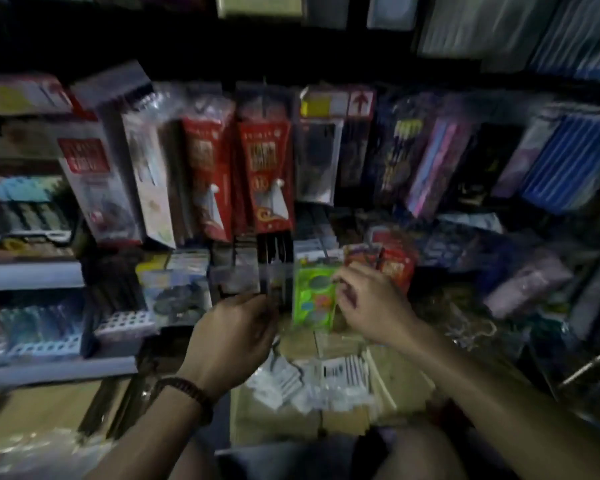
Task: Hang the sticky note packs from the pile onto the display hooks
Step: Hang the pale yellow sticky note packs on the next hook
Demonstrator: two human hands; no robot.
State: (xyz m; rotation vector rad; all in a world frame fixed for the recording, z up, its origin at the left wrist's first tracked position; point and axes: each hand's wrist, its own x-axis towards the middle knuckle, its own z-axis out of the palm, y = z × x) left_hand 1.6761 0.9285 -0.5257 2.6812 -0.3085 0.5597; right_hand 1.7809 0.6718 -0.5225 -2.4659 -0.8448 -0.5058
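A green sticky note pack (314, 297) with coloured shapes hangs upright at the lower row of the display, just right of centre. My right hand (368, 304) pinches the pack's upper right edge with thumb and forefinger. My left hand (236, 336), with a dark bracelet on its wrist, reaches toward a clear pack (274, 282) to the left of the green one, its fingertips curled at that pack's lower edge. Below both hands lies a pile of white packs (312, 382) on a cardboard box. The picture is blurred, so the hooks themselves are hard to make out.
Red packs (264, 174) and other stationery hang in the row above. Blue packs (568, 161) fill the upper right. Shelves with small boxes (32, 278) stand at the left. A cardboard box (388, 379) sits in front of me, and red packs (395, 268) hang beside the green one.
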